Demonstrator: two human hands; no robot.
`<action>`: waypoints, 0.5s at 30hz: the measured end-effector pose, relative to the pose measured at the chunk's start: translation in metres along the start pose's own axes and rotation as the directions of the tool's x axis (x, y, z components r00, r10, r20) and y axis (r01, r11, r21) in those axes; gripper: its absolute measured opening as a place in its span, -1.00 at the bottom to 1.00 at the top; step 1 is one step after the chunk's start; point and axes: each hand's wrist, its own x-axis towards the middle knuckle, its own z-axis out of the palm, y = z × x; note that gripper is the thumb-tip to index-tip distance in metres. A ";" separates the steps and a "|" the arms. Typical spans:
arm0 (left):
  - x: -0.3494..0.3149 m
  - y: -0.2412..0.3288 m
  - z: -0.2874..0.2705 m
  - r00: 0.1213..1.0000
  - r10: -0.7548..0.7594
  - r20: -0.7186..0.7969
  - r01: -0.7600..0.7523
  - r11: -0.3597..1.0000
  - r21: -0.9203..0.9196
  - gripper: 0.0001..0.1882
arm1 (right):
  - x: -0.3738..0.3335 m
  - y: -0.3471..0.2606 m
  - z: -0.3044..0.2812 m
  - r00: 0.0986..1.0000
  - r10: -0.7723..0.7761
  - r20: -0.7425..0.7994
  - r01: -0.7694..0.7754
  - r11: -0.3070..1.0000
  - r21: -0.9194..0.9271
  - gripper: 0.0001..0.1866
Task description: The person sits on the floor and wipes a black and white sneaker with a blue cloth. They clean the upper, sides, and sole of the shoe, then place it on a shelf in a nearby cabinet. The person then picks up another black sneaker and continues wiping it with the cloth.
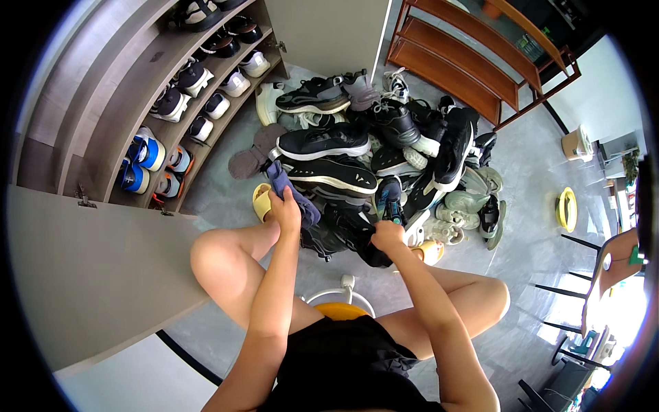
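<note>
My left hand [285, 211] is closed round a bluish-purple cloth [280, 180], part of which hangs past my fingers beside the pile. In my right hand [388, 235] is the near end of a dark shoe with blue-teal marks [389, 197]. Its other end points away from me. A large heap of shoes lies on the floor beyond and between both hands. Black sneakers [325, 141] with pale soles make up much of it. Grey slippers [248, 162] rest by the heap's left edge, and pale green clogs [467, 200] by its right.
An open shoe cabinet [118, 134] at the left has several shoes on its shelves, with its door [89, 275] swung out toward me. A reddish-brown wooden rack [458, 65] stands at the far right. Farther right are a yellow ring-shaped object [566, 209] and a chair [607, 271].
</note>
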 end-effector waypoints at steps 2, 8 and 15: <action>0.001 -0.002 0.003 1.000 0.008 -0.006 -0.008 0.999 -0.046 -0.58 | -0.016 0.011 -0.033 0.999 0.043 0.028 -0.047 0.991 0.123 -0.67; 0.007 -0.022 0.007 0.992 0.043 -0.122 -0.048 0.998 -0.037 -0.57 | -0.052 0.061 -0.078 0.999 -0.050 0.007 0.038 0.842 0.538 -0.63; 0.001 0.005 0.005 0.984 -0.175 -0.001 0.175 0.983 -0.047 -0.39 | -0.064 0.064 -0.114 0.999 0.022 -0.033 0.021 0.406 0.913 -0.72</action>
